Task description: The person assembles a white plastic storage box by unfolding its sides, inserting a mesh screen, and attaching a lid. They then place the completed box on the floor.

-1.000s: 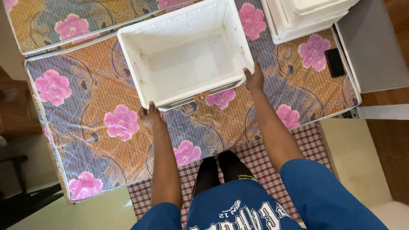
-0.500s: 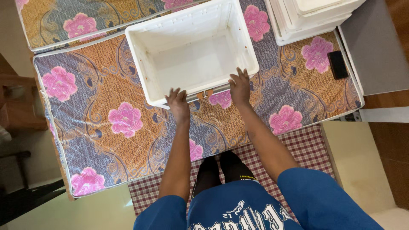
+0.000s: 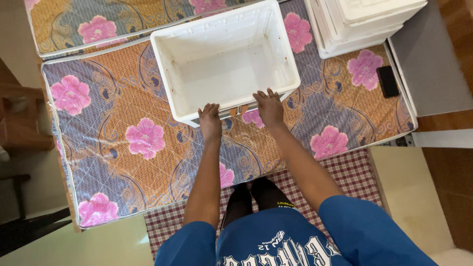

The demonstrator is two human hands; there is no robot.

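A flowered mattress (image 3: 123, 148) is seen at the left, and on it, just beyond the hands, an empty white plastic crate (image 3: 226, 64) is set. The left hand (image 3: 210, 120) is laid flat, fingers extended, against the crate's near rim, and the right hand (image 3: 270, 106) is pressed likewise on the same rim; nothing is gripped by either. Farther right, stacked white crates (image 3: 364, 24) and a dark phone (image 3: 388, 81) are seen.

Empty white plastic crate (image 3: 224, 74) upright on floral mattress (image 3: 123, 148).
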